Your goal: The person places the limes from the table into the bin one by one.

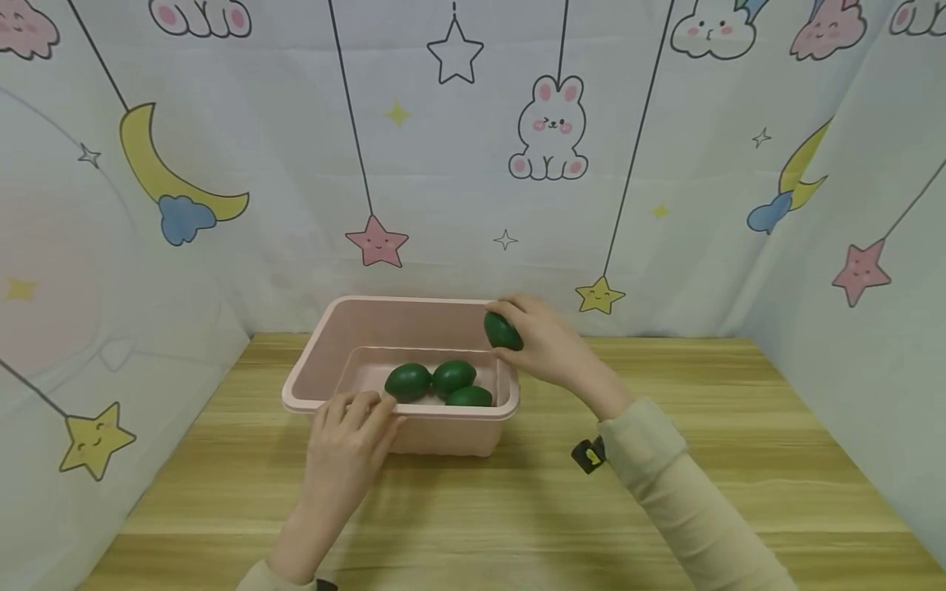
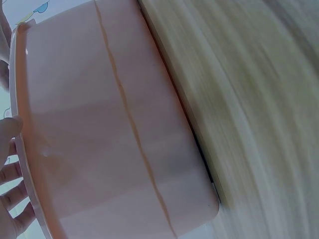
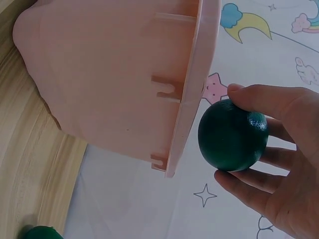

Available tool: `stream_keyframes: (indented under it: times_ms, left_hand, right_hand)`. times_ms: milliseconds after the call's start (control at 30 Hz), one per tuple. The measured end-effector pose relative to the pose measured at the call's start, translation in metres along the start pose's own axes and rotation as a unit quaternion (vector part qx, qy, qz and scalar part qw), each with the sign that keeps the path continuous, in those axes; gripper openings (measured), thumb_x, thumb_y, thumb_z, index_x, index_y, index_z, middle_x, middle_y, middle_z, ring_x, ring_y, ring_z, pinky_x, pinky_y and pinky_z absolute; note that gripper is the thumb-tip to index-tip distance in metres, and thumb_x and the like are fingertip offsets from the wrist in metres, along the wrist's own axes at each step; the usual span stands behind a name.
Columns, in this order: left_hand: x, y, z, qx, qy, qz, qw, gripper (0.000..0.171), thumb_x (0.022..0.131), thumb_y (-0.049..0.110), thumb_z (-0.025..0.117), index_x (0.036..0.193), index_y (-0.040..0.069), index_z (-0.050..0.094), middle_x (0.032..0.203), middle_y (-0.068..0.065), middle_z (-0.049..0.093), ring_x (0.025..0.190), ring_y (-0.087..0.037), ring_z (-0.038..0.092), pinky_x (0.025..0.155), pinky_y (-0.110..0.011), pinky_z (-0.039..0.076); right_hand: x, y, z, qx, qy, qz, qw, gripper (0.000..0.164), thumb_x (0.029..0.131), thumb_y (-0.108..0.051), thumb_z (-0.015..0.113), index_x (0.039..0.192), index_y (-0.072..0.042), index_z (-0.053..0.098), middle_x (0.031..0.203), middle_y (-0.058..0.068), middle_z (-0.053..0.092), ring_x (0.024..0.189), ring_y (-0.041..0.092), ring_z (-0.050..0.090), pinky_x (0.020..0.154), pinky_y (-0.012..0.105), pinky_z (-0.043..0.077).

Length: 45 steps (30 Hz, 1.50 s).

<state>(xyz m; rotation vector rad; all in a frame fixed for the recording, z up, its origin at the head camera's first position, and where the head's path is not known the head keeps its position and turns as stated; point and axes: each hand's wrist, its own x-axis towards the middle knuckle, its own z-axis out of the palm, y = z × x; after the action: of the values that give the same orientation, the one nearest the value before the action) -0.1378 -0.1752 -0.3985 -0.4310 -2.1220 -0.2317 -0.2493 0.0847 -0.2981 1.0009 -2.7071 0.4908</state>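
A pink plastic tub [image 1: 436, 433] stands on the table with three dark green egg-shaped fruits [image 1: 408, 382] lying inside. My left hand [image 1: 343, 439] grips its front rim, the thumb [image 2: 11, 127] outside and the fingers reaching over the edge. Above the tub's right rim, my right hand [image 1: 543, 341] holds another dark green egg-shaped fruit [image 3: 233, 135], smooth and glossy, between thumb and fingertips. A further green piece [image 3: 42, 233] shows partly at the bottom of the right wrist view, low by the table; in the head view I cannot make it out.
The wood-grain table [image 1: 709, 460] extends to both sides and in front of the tub. A white cloth [image 1: 458, 164] printed with stars, moons and rabbits hangs behind and along both sides. A small black device [image 1: 589, 454] is by the right wrist.
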Motion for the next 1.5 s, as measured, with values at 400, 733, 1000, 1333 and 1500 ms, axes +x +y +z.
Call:
stream_keyframes:
  times_ms: [400,733,1000,1333,1500]
  left_hand:
    - [0.0,0.0,0.0,0.0,-0.003,0.0,1.0,0.041,0.1,0.043,0.042,0.096,0.012,0.068,0.09,-0.007,0.062,0.089,-0.03,0.055,0.076,-0.043,0.044]
    - [0.001,-0.001,0.0,0.0,0.01,0.004,0.9999,0.037,0.098,0.042,0.046,0.094,0.011,0.067,0.088,-0.006,0.061,0.088,-0.031,0.056,0.075,-0.043,0.044]
    - [0.001,-0.001,0.001,-0.001,0.003,0.001,1.0,0.039,0.099,0.043,0.044,0.094,0.011,0.067,0.09,-0.006,0.062,0.089,-0.031,0.056,0.076,-0.043,0.045]
    - [0.002,-0.001,0.002,-0.005,0.026,0.004,0.9996,0.04,0.1,0.042,0.043,0.093,0.011,0.067,0.088,-0.006,0.062,0.087,-0.031,0.056,0.074,-0.043,0.044]
    - [0.002,-0.001,0.001,-0.006,0.02,0.003,0.9998,0.038,0.098,0.042,0.045,0.093,0.011,0.067,0.088,-0.006,0.062,0.088,-0.031,0.056,0.075,-0.043,0.044]
  right_hand:
    - [0.011,-0.005,0.004,-0.017,-0.037,-0.04,0.998,0.059,0.083,-0.025,0.074,0.136,-0.015,0.051,0.132,0.01,0.055,0.116,0.028,0.055,0.096,0.042,0.051]
    - [0.017,-0.008,0.01,-0.029,-0.089,-0.026,0.995,0.06,0.085,-0.03,0.072,0.139,-0.018,0.049,0.139,0.006,0.051,0.119,0.026,0.054,0.092,0.04,0.053]
    - [0.02,-0.009,0.016,-0.042,-0.104,-0.029,0.993,0.059,0.085,-0.033,0.073,0.137,-0.018,0.05,0.139,0.005,0.051,0.123,0.023,0.053,0.092,0.04,0.054]
    - [0.021,-0.011,0.019,-0.054,-0.127,-0.019,0.99,0.062,0.085,-0.036,0.072,0.139,-0.018,0.048,0.139,0.005,0.05,0.119,0.021,0.055,0.089,0.04,0.054]
    - [0.02,-0.009,0.022,-0.055,-0.129,-0.023,0.99,0.063,0.085,-0.038,0.072,0.139,-0.017,0.049,0.138,0.005,0.051,0.119,0.022,0.056,0.091,0.04,0.054]
